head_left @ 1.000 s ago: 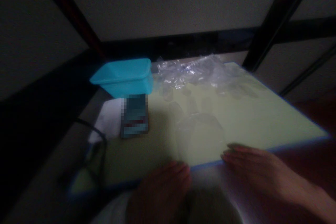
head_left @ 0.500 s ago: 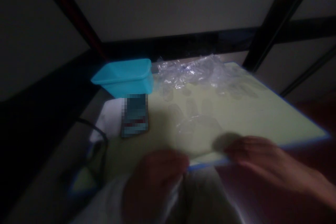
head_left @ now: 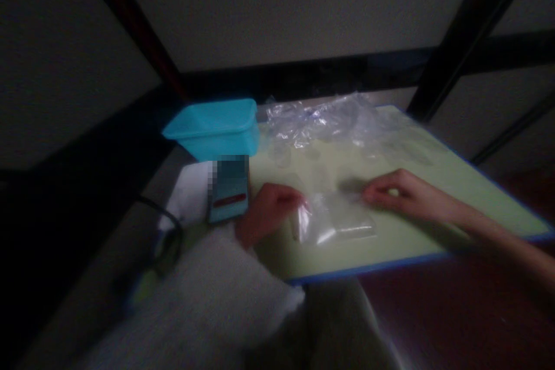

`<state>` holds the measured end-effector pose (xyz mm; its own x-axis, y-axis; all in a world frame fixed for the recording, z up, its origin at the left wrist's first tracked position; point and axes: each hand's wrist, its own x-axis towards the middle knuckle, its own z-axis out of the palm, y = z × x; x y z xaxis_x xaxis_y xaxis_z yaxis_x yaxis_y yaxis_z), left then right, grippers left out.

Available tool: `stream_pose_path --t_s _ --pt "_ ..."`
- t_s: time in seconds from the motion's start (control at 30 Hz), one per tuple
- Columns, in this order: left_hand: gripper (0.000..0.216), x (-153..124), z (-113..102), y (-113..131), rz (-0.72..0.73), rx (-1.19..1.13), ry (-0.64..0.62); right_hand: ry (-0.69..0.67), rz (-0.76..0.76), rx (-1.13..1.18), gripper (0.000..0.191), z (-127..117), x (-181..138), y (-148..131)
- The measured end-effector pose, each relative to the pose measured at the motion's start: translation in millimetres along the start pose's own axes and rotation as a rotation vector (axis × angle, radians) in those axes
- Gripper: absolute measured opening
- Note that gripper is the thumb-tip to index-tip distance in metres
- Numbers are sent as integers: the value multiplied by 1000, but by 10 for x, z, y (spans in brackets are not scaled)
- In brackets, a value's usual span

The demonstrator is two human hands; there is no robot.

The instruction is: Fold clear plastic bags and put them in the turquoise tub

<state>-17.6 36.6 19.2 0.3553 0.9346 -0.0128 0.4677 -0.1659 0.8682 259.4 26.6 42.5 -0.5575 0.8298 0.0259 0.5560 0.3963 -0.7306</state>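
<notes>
A clear plastic bag (head_left: 333, 222) lies between my hands over the yellow-green tabletop (head_left: 451, 185). My left hand (head_left: 273, 208) pinches its upper left corner. At the bag's upper right, my right hand (head_left: 394, 193) is closed in a pinch, thumb and forefinger together with a small gap behind them. The bag's lower edge catches the light. Beyond it, near the back, lies a crumpled heap of clear plastic (head_left: 329, 118). Just left of my left hand is a phone-like device (head_left: 229, 188) whose screen is blurred out.
A turquoise plastic basket (head_left: 217, 127) stands at the back left of the table. A white sheet-like thing (head_left: 186, 191) lies beside the device, and a dark cable (head_left: 160, 208) runs along the left. Blue edging (head_left: 364, 269) borders the table's front. A wall rises behind.
Both hands have moved away from me, from the table's front edge to farther over the top. The clear bag now shows stretched between them. The view has shifted slightly.
</notes>
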Motion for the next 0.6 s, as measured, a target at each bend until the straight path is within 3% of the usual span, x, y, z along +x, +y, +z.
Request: stream_pose_path --t_s 0.23,0.6 --pt "16 188 -18 -115 -92 -105 63 -34 -9 35 26 -89 253 87" --pt "16 306 -11 -162 -114 -105 159 -40 -35 137 26 -143 481 266"
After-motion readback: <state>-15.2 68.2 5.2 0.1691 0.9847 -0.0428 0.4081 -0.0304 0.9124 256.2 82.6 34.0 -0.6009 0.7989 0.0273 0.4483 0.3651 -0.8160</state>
